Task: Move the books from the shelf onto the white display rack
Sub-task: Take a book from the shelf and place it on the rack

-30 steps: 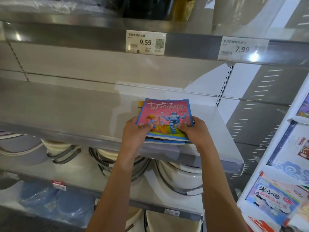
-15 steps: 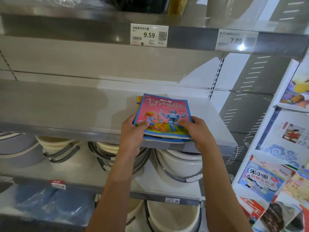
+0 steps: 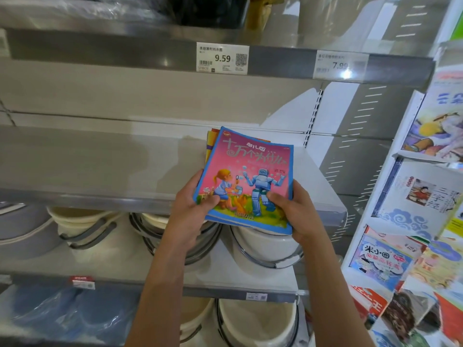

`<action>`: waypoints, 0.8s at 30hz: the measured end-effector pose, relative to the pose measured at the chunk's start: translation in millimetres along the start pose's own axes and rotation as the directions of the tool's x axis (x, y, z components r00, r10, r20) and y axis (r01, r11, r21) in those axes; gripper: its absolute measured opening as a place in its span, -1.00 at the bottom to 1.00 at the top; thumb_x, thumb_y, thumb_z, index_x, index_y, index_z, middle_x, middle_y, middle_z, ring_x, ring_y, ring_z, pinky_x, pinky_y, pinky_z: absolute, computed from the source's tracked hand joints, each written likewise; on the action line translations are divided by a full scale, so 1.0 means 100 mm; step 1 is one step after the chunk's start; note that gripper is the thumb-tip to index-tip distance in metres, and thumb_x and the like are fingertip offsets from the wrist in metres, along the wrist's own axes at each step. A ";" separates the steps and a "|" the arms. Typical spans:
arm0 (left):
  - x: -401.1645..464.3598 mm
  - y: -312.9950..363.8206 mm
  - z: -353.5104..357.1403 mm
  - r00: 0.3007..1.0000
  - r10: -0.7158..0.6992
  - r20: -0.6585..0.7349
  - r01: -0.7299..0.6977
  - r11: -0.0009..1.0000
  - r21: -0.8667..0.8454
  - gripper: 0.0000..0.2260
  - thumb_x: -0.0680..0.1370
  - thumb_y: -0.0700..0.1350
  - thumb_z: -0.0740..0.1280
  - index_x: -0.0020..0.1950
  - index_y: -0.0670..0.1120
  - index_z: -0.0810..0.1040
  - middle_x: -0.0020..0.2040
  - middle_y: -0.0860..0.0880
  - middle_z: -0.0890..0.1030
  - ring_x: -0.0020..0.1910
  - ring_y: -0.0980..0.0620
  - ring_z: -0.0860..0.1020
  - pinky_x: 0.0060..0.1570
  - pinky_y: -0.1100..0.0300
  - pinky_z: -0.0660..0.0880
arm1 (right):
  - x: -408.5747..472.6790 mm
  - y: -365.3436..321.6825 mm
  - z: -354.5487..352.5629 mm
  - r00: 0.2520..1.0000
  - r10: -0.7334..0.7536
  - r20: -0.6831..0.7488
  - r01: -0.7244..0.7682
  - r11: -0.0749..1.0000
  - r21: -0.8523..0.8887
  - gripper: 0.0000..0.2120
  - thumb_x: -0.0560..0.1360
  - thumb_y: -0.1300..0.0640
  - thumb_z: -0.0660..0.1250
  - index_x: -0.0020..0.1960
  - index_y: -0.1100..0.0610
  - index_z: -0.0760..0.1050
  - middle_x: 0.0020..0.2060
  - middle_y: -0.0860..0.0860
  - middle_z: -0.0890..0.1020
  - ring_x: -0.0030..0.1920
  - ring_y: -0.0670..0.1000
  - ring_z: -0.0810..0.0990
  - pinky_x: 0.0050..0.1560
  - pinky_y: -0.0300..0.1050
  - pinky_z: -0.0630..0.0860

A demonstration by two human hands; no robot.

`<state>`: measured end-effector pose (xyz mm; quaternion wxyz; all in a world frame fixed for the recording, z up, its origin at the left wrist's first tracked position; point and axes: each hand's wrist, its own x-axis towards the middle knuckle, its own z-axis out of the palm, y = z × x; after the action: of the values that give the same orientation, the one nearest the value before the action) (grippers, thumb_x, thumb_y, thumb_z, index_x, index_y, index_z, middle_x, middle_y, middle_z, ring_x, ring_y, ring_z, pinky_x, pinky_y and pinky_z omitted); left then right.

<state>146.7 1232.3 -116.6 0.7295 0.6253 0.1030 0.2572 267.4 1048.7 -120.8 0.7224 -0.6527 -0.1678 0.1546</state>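
Note:
A thin stack of books (image 3: 253, 166), topped by a pink cover with a girl and a blue robot, is tilted up over the front edge of the grey shelf (image 3: 87, 159). My left hand (image 3: 193, 209) grips its lower left corner and my right hand (image 3: 298, 211) grips its lower right corner, thumbs on the cover. An orange-yellow book edge (image 3: 210, 144) peeks out behind the top book. The white display rack (image 3: 370, 196) stands at the right, with several books in its tiers.
White and grey buckets (image 3: 263, 246) with handles fill the shelf below. Price tags (image 3: 222, 58) hang on the upper shelf rail. Blue plastic-wrapped goods (image 3: 62, 316) sit at the bottom left. The shelf end (image 3: 335, 211) lies close to the rack.
Both hands have lifted the stack's near edge and drawn it off the shelf toward me. The view has swung right, showing more of the rack.

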 end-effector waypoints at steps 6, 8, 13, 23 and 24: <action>-0.05 0.02 0.15 0.997 -0.015 0.073 0.013 1.000 0.027 -0.58 0.56 -0.29 0.39 0.28 0.15 0.48 0.11 0.09 0.68 0.03 0.12 0.67 -0.13 0.27 0.59 | -0.32 0.04 -0.21 0.985 -0.167 -0.053 0.161 0.983 -0.093 -0.62 0.55 0.31 0.35 0.34 0.15 0.42 0.14 0.07 0.67 0.06 0.09 0.70 -0.09 -0.05 0.66; -0.10 0.01 0.24 0.993 -0.014 0.113 0.005 0.997 0.083 -0.53 0.55 -0.23 0.41 0.35 0.19 0.44 0.10 0.16 0.68 0.07 0.14 0.66 -0.10 0.27 0.60 | -0.42 0.01 -0.32 0.980 -0.193 -0.041 0.187 0.975 -0.115 -0.61 0.55 0.30 0.35 0.35 0.10 0.42 0.15 0.03 0.67 0.07 0.07 0.70 -0.07 -0.05 0.66; -0.30 -0.12 0.52 0.979 -0.041 0.200 0.026 0.997 0.076 -0.42 0.53 -0.24 0.44 0.46 0.17 0.37 0.17 0.12 0.66 0.14 0.06 0.65 -0.03 0.12 0.63 | -0.69 -0.05 -0.68 0.981 -0.193 -0.019 0.186 0.965 -0.185 -0.53 0.56 0.25 0.36 0.42 0.05 0.34 0.19 -0.02 0.64 0.12 0.04 0.68 -0.02 -0.02 0.66; -0.87 -0.42 1.78 0.903 -0.098 0.418 0.058 0.992 0.109 -0.41 0.51 -0.39 0.39 0.33 0.22 0.46 0.10 0.12 0.69 0.07 0.08 0.67 -0.12 0.19 0.61 | -1.64 0.01 -1.86 0.933 -0.204 -0.295 0.135 0.962 -0.238 -0.44 0.54 0.33 0.37 0.44 -0.06 0.34 0.22 -0.06 0.63 0.20 0.03 0.63 0.22 0.21 0.55; -0.95 -0.45 1.95 0.894 -0.093 0.438 0.049 0.993 0.111 -0.43 0.53 -0.39 0.37 0.33 0.21 0.46 0.11 0.11 0.68 0.07 0.07 0.67 -0.12 0.17 0.62 | -1.76 -0.02 -2.00 0.920 -0.212 -0.330 0.133 0.960 -0.248 -0.43 0.54 0.32 0.38 0.45 -0.07 0.33 0.23 -0.06 0.62 0.21 0.03 0.62 0.22 0.22 0.55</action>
<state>169.3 1013.1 -138.2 0.7116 0.6977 -0.0304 0.0764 198.3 792.1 -144.6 0.6745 -0.7285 -0.1087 -0.0494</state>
